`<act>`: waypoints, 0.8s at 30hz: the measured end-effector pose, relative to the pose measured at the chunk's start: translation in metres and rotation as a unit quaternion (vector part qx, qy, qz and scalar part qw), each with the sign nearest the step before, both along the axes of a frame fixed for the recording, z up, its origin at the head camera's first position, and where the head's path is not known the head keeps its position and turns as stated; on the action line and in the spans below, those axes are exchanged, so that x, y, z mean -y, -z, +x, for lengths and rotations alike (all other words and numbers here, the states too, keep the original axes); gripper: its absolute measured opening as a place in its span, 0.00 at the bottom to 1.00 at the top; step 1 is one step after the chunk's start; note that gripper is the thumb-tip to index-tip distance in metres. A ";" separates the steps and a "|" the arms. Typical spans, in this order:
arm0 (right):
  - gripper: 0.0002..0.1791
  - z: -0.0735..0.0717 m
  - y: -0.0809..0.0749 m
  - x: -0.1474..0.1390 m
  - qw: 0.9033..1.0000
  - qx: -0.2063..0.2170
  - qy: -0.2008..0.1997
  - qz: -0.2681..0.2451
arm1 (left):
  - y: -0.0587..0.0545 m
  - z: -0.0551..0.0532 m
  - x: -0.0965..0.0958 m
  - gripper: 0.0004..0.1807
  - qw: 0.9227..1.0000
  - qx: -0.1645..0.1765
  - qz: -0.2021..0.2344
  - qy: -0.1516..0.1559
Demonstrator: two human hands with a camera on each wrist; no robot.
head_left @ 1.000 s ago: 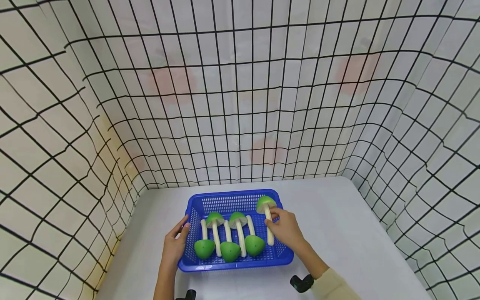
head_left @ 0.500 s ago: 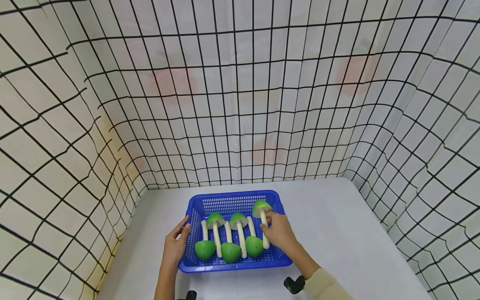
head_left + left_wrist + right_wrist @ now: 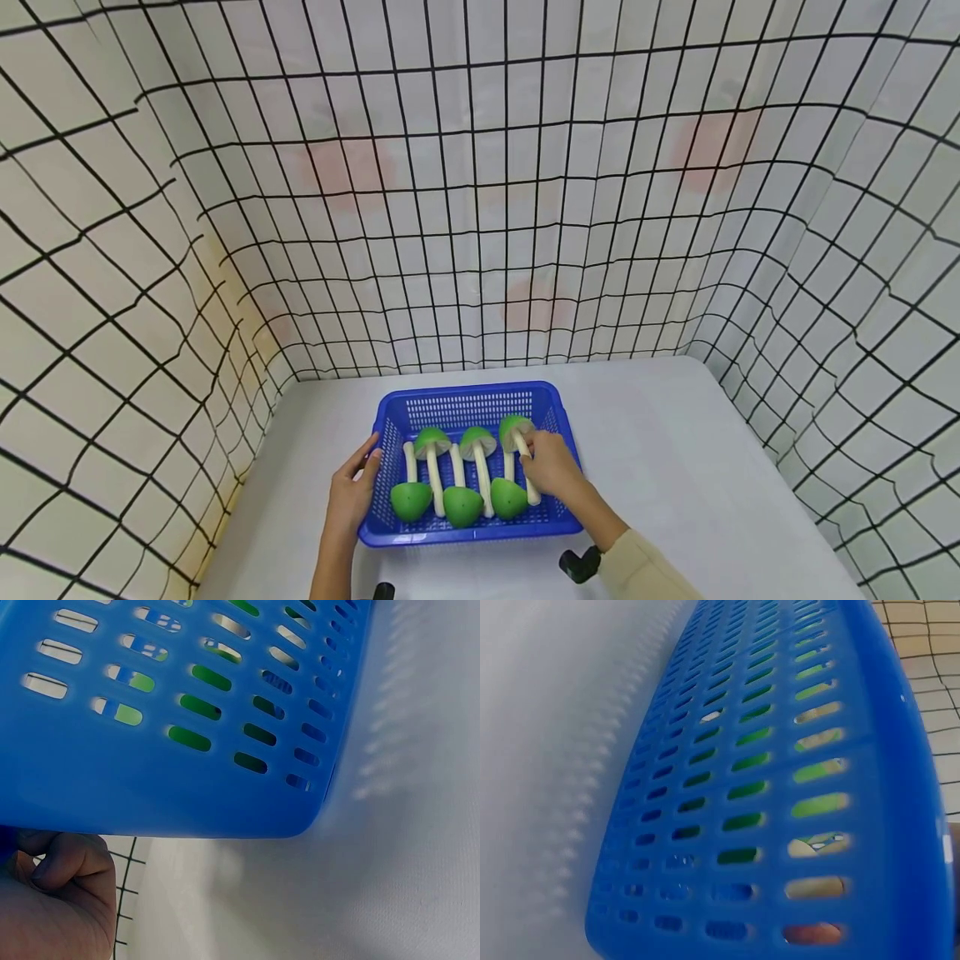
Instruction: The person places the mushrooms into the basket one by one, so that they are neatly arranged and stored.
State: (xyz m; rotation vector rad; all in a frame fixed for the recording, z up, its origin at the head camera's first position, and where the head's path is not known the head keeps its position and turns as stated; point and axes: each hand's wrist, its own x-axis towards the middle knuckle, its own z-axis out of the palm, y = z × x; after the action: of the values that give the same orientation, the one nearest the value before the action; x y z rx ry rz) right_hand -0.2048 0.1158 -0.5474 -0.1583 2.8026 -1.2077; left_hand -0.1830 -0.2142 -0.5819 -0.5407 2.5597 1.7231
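A blue plastic basket (image 3: pixel 453 412) with slotted walls holds several green-capped mushrooms with long white stems, set side by side with alternating cap ends. One mushroom (image 3: pixel 410 502) has its cap toward the front; beside it, another mushroom (image 3: pixel 432 440) has its cap toward the back. My right hand (image 3: pixel 553 468) pinches the stem of the rightmost mushroom (image 3: pixel 514 430), its cap at the back, over the basket's right part. My left hand (image 3: pixel 350 493) grips the basket's left rim. In the left wrist view, that left hand (image 3: pixel 71 889) shows curled fingers at the basket edge.
The basket stands on a white table (image 3: pixel 660 467). Black netting (image 3: pixel 480 200) over pale walls encloses the back and both sides. A black device (image 3: pixel 580 566) is at the right wrist.
The right hand has moved left and down with its mushroom, bringing it lower and closer to the row. The left hand has stayed at the basket's left rim.
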 end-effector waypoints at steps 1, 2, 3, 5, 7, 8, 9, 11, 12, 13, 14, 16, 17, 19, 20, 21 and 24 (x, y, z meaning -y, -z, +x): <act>0.11 0.000 0.001 0.001 1.000 0.007 -0.002 -0.001 | 0.001 0.000 0.000 0.31 1.000 0.000 0.000 0.001; 0.10 0.001 0.002 0.001 1.000 0.017 -0.003 -0.005 | 0.001 0.000 0.000 0.31 1.000 0.000 0.000 0.001; 0.09 0.001 0.004 0.001 1.000 0.022 -0.002 -0.009 | 0.001 0.000 0.000 0.31 1.000 -0.001 0.001 0.001; 0.08 0.000 0.006 0.001 0.999 0.030 0.001 -0.012 | 0.002 -0.001 -0.001 0.31 1.000 -0.001 0.001 0.001; 0.09 -0.001 0.007 0.001 0.999 0.035 0.004 -0.012 | 0.002 -0.001 -0.001 0.32 1.000 -0.002 0.001 0.000; 0.10 -0.001 0.008 0.000 0.999 0.039 0.004 -0.014 | 0.002 -0.001 -0.001 0.32 1.000 -0.002 0.001 -0.001; 0.11 -0.001 0.009 0.000 0.999 0.041 0.003 -0.014 | 0.003 -0.001 -0.001 0.32 1.000 -0.002 0.001 -0.001; 0.13 -0.001 0.010 0.000 0.999 0.049 -0.001 -0.010 | 0.003 -0.002 -0.001 0.32 1.000 -0.001 0.001 -0.002; 0.14 0.000 0.011 -0.001 0.999 0.052 -0.002 -0.007 | 0.003 -0.002 -0.001 0.33 1.000 -0.001 0.000 -0.001; 0.15 0.001 0.011 -0.001 0.998 0.056 -0.003 -0.005 | 0.003 -0.002 -0.001 0.33 1.000 -0.001 -0.002 -0.001; 0.16 0.003 0.011 -0.001 0.998 0.059 -0.005 -0.005 | 0.003 -0.002 -0.001 0.32 1.000 0.000 -0.003 -0.001; 0.14 0.006 0.009 -0.001 0.998 0.062 -0.009 0.001 | 0.002 -0.002 -0.001 0.32 1.000 -0.002 -0.007 -0.003; 0.13 0.008 0.006 -0.002 0.998 0.062 -0.009 0.004 | 0.002 -0.001 -0.001 0.32 1.000 -0.004 -0.010 -0.005; 0.10 0.011 0.001 -0.003 0.998 0.059 -0.013 0.011 | 0.001 -0.001 -0.001 0.31 1.000 -0.011 -0.017 -0.012; 0.09 0.012 -0.002 -0.004 0.998 0.054 -0.015 0.012 | 0.000 0.000 -0.001 0.30 1.000 -0.016 -0.021 -0.017; 0.07 0.013 -0.005 -0.005 0.998 0.052 -0.017 0.017 | 0.000 0.000 -0.001 0.30 0.999 -0.021 -0.025 -0.023; 0.09 0.016 -0.012 -0.010 0.999 0.037 -0.028 0.021 | -0.002 0.001 0.000 0.30 0.998 -0.034 -0.036 -0.038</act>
State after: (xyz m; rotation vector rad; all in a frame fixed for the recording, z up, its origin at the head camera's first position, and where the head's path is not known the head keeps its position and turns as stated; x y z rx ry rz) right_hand -0.1886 0.1255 -0.5357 -0.1835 2.7384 -1.1168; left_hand -0.1821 -0.2138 -0.5803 -0.6006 2.6912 1.7064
